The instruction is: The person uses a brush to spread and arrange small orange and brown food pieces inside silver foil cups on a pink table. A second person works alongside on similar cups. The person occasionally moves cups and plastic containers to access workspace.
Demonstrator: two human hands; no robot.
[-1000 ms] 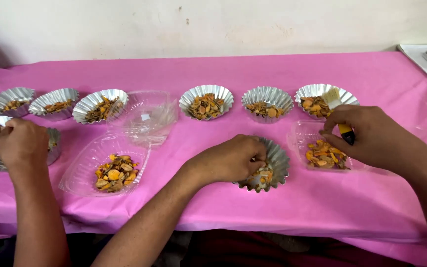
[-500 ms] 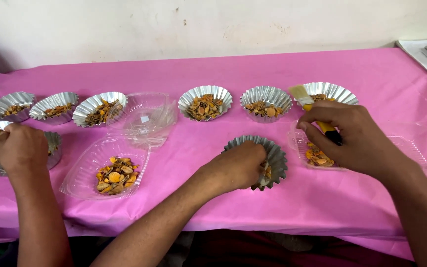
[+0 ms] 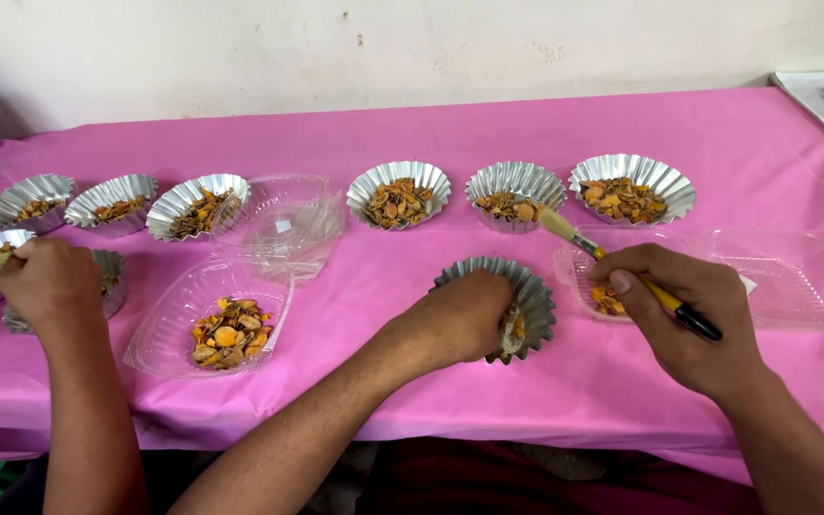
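Pink cloth covers the desk [image 3: 545,124]. Vs half a sec ago: right hand [image 3: 693,319] has swung the brush [image 3: 622,272] so its bristles now point up-left toward the back row, near the second foil cup from the right [image 3: 515,195]; before, the tip sat by the far-right cup [image 3: 633,188]. Left hand [image 3: 460,315] has stayed on the tilted foil cup [image 3: 512,298], same spot at desk centre.

Right hand pinches the brush w/ thumb and fingers closed round its yellow shaft; black end sticks out to the right. Left hand is curled round the cup's rim, gripping it, cup tipped on its side w/ a few orange-brown dried pieces inside, prob. turmeric slices, hard to tell. Cup is pleated silver foil, darker on the outside.

Clear plastic tray [image 3: 793,286] lies under the right hand w/ a few pieces in its left corner. Another person's hand [image 3: 48,281] at far left is closed on a second brush by more foil cups. Clear tray w/ pieces [image 3: 216,324] sits front left.
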